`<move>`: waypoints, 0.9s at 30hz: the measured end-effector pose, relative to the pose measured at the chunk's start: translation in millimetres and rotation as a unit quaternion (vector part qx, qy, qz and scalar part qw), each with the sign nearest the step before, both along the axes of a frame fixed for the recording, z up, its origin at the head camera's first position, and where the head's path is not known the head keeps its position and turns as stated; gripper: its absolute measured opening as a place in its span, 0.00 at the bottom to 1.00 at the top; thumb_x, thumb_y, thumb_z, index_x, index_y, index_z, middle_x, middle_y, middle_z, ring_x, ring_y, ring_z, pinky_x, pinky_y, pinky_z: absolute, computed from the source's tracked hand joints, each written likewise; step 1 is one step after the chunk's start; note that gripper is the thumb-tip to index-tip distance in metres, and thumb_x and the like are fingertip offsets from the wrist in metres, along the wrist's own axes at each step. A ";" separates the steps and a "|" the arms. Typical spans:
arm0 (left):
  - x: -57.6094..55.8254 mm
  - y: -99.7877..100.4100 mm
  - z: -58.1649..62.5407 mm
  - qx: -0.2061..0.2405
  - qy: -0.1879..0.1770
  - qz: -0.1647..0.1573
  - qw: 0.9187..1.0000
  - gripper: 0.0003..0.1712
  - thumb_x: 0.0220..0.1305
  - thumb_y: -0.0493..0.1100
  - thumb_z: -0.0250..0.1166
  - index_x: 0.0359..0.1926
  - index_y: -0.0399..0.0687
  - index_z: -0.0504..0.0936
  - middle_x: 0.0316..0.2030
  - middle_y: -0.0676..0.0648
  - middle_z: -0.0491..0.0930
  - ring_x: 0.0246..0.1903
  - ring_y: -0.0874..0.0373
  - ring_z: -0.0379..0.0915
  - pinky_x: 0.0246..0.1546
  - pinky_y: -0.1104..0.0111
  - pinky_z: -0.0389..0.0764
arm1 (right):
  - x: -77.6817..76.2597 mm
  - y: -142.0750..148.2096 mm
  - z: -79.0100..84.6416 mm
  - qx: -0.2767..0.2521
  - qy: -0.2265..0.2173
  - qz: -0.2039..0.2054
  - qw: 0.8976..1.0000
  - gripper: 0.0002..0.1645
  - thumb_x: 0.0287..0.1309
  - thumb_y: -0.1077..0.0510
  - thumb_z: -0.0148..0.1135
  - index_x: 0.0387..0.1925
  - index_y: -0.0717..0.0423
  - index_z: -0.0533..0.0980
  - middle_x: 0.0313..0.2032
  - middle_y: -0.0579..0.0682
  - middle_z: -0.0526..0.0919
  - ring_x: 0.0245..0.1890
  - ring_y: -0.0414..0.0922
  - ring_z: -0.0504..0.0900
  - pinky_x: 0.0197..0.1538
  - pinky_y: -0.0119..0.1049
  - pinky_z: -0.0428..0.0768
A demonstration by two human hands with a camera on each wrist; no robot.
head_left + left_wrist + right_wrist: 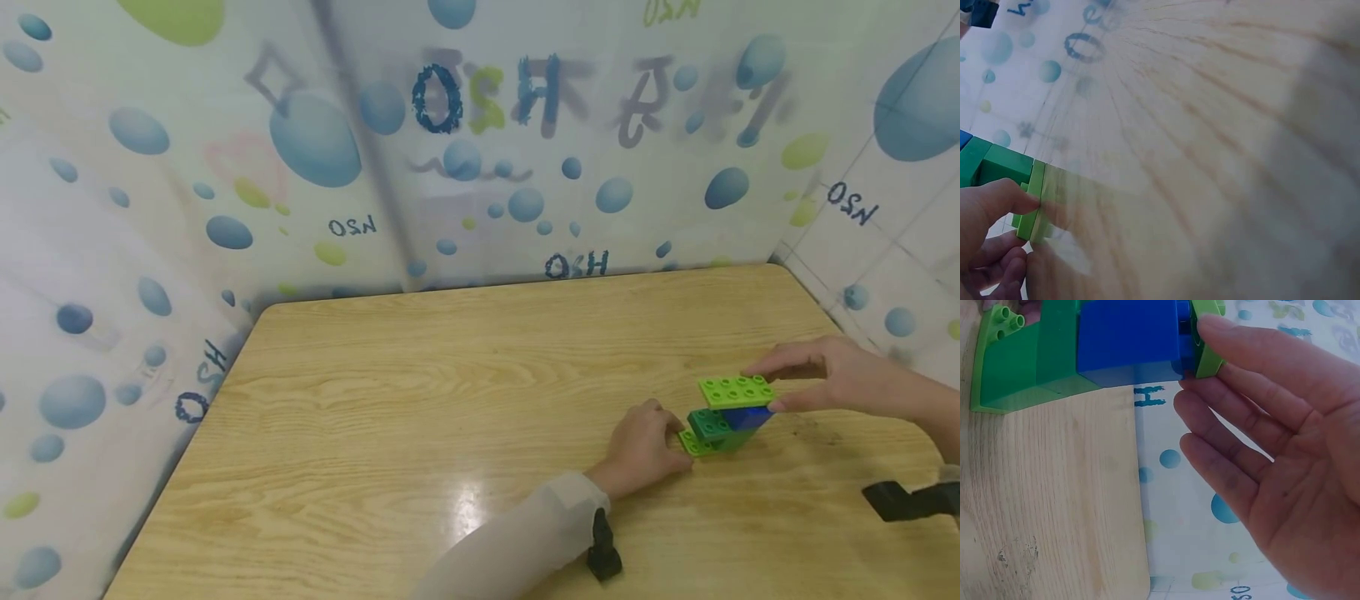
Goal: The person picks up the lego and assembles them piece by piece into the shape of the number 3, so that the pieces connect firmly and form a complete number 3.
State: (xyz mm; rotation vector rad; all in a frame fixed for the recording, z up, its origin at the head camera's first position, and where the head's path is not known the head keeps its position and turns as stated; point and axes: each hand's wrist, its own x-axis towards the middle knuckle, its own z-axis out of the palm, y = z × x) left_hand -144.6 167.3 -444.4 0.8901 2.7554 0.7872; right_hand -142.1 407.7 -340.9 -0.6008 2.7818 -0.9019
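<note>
A small stack of toy building bricks stands on the table at the right. Its base is a lime-green plate (693, 444), which my left hand (643, 448) pinches at its edge between thumb and finger. Above that sit green bricks (1057, 353), one jutting toward the left hand with bare studs. A blue brick (1127, 342) comes over them. Across the top lies a lime-green studded plate (737, 390), pinched at its right end by the thumb and fingers of my right hand (851, 375). In the right wrist view, blue studs show in a narrow gap under this plate.
The wood-grain table (360, 433) has rounded far corners. Behind it and at both sides hangs a white sheet (465, 208) with blue and green drops and lettering. Black straps (603, 550) are at the wrists.
</note>
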 end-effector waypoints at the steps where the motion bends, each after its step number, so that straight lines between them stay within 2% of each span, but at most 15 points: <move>1: 0.1 0.1 0.0 0.001 -0.001 0.000 1.000 0.21 0.43 0.52 0.73 0.41 0.53 0.84 0.29 0.61 0.68 0.26 0.70 0.58 0.23 0.81 0.59 | 0.7 0.3 -0.6 -0.001 -0.002 -0.004 1.000 0.22 0.43 0.59 0.71 0.45 0.50 0.80 0.44 0.30 0.75 0.41 0.28 0.74 0.35 0.30 0.75; 6: -0.1 0.6 -0.6 0.010 -0.006 -0.002 1.000 0.22 0.43 0.52 0.73 0.42 0.53 0.83 0.29 0.61 0.68 0.26 0.70 0.58 0.23 0.81 0.59 | 3.7 1.7 -3.7 -0.011 0.000 -0.004 1.000 0.23 0.43 0.60 0.71 0.45 0.48 0.80 0.44 0.28 0.74 0.41 0.28 0.74 0.35 0.29 0.74; 9: -0.7 0.8 -1.3 0.015 -0.010 -0.003 1.000 0.22 0.44 0.52 0.73 0.42 0.53 0.83 0.29 0.61 0.68 0.26 0.70 0.58 0.23 0.81 0.60 | 4.6 2.4 -6.0 -0.029 0.001 0.006 1.000 0.23 0.43 0.62 0.71 0.46 0.50 0.80 0.44 0.30 0.75 0.41 0.28 0.74 0.36 0.28 0.75; 14: -1.1 0.3 -0.4 0.019 -0.017 -0.004 1.000 0.21 0.44 0.52 0.73 0.42 0.53 0.83 0.30 0.61 0.68 0.26 0.70 0.58 0.23 0.81 0.60 | 6.5 5.0 -7.6 -0.028 -0.022 -0.013 0.999 0.23 0.45 0.60 0.70 0.48 0.51 0.79 0.46 0.27 0.72 0.42 0.25 0.72 0.36 0.29 0.75; 17: -1.1 0.2 0.3 0.017 -0.017 -0.004 1.000 0.21 0.44 0.52 0.73 0.42 0.52 0.83 0.29 0.61 0.68 0.26 0.70 0.58 0.23 0.81 0.60 | 8.0 4.5 -6.6 -0.016 -0.036 -0.024 0.999 0.24 0.46 0.59 0.69 0.49 0.53 0.78 0.50 0.44 0.75 0.44 0.36 0.77 0.35 0.30 0.76; 18: -1.0 0.2 0.6 0.016 -0.017 -0.003 1.000 0.21 0.44 0.52 0.73 0.42 0.52 0.83 0.29 0.61 0.68 0.26 0.70 0.58 0.23 0.81 0.60 | 8.2 4.5 -6.6 -0.016 -0.038 -0.025 0.999 0.24 0.46 0.59 0.69 0.50 0.54 0.78 0.50 0.45 0.75 0.44 0.36 0.77 0.35 0.30 0.76; 21: -0.8 0.5 0.7 0.013 -0.015 0.000 1.000 0.22 0.43 0.52 0.73 0.42 0.53 0.83 0.29 0.61 0.68 0.26 0.70 0.58 0.23 0.81 0.60 | 8.5 3.7 -6.1 -0.017 -0.042 -0.025 0.999 0.25 0.46 0.59 0.69 0.50 0.56 0.77 0.52 0.59 0.74 0.43 0.35 0.77 0.35 0.30 0.76; 24: -0.6 0.6 0.9 0.011 -0.014 0.002 1.000 0.22 0.43 0.52 0.73 0.42 0.53 0.83 0.29 0.60 0.68 0.26 0.70 0.58 0.23 0.80 0.60 | 7.8 4.2 -6.7 -0.023 -0.040 -0.021 0.999 0.25 0.46 0.60 0.69 0.49 0.56 0.78 0.50 0.52 0.74 0.41 0.23 0.70 0.35 0.30 0.76; 25: -0.5 0.7 0.7 0.011 -0.013 0.002 1.000 0.22 0.43 0.52 0.73 0.42 0.53 0.83 0.29 0.60 0.68 0.26 0.70 0.58 0.22 0.80 0.60 | 7.7 4.3 -6.6 -0.023 -0.039 -0.019 0.999 0.24 0.46 0.60 0.69 0.49 0.56 0.78 0.50 0.52 0.74 0.41 0.23 0.70 0.35 0.30 0.76; 27: -0.4 0.6 0.4 0.010 -0.011 0.002 1.000 0.22 0.43 0.52 0.73 0.42 0.53 0.83 0.29 0.60 0.68 0.26 0.70 0.58 0.22 0.80 0.60 | 7.7 5.1 -6.7 -0.024 -0.037 -0.016 0.999 0.24 0.46 0.60 0.69 0.49 0.55 0.78 0.49 0.40 0.73 0.42 0.23 0.70 0.35 0.29 0.76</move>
